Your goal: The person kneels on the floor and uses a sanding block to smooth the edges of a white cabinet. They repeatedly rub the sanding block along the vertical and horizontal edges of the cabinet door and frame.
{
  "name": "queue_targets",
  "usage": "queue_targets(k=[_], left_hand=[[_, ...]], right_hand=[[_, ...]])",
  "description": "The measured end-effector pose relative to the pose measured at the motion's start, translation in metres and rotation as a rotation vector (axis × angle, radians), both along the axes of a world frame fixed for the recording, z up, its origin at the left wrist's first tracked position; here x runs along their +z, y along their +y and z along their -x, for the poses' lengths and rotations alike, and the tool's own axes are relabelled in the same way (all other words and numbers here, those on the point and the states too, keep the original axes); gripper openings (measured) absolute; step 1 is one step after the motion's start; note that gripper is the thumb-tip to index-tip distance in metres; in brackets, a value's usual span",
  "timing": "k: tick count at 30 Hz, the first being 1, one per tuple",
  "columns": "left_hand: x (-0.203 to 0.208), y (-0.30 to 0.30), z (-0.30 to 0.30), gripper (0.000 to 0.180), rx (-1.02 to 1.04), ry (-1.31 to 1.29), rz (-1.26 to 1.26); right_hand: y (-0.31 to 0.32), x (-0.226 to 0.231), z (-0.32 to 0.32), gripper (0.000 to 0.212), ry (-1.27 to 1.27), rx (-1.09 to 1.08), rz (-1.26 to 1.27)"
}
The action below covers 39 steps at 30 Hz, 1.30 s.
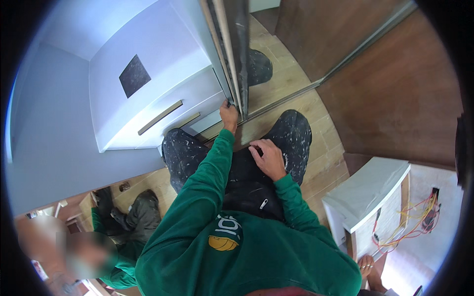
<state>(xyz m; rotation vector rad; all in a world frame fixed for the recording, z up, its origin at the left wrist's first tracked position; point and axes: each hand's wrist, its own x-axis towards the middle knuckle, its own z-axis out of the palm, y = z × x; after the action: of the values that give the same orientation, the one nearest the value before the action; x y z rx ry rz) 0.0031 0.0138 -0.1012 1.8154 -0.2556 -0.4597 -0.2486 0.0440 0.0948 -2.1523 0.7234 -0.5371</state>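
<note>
My left hand [228, 117] reaches forward to the lower edge of an upright panel with a pale edge strip [228, 49]. Its fingers are closed at a small dark spot beside the panel, and what they grip is too small to make out. Against my dark, paint-flecked trousers [296, 140] lies my right hand [268, 159], open, fingers loosely stretched, holding nothing. Left of the panel is a white cabinet [197, 91] with long bar handles [160, 117]. A floor track [281, 103] runs from the panel foot along the mirrored or glossy door.
Brown wooden panels [395, 84] stand at the right. A white box-like unit [368, 192] and loose coloured wires [407, 222] are at the lower right, with another person's hand [366, 266] by them. Another person in green [126, 261] crouches at the lower left.
</note>
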Motion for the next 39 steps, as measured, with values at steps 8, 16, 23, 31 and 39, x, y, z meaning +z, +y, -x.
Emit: queue_targets(k=[8, 16, 23, 31, 39], left_hand=[[0.086, 0.005, 0.002, 0.039, -0.021, 0.154, 0.283], [0.204, 0.011, 0.019, 0.042, -0.127, 0.077, 0.379], [0.238, 0.013, 0.018, 0.063, -0.129, -0.205, 0.253], [0.253, 0.005, 0.045, 0.066, -0.008, -0.379, 0.226], [0.264, -0.012, 0.052, 0.065, 0.071, -0.384, 0.330]], right_hand=[[-0.002, -0.003, -0.001, 0.017, -0.072, -0.013, -0.065], [-0.003, -0.001, 0.000, 0.017, -0.087, -0.015, -0.078], [0.002, -0.003, -0.008, 0.018, -0.068, -0.009, -0.099], [0.001, -0.011, -0.015, 0.018, -0.032, 0.012, -0.039], [0.001, -0.010, -0.014, 0.018, 0.017, 0.007, -0.039]])
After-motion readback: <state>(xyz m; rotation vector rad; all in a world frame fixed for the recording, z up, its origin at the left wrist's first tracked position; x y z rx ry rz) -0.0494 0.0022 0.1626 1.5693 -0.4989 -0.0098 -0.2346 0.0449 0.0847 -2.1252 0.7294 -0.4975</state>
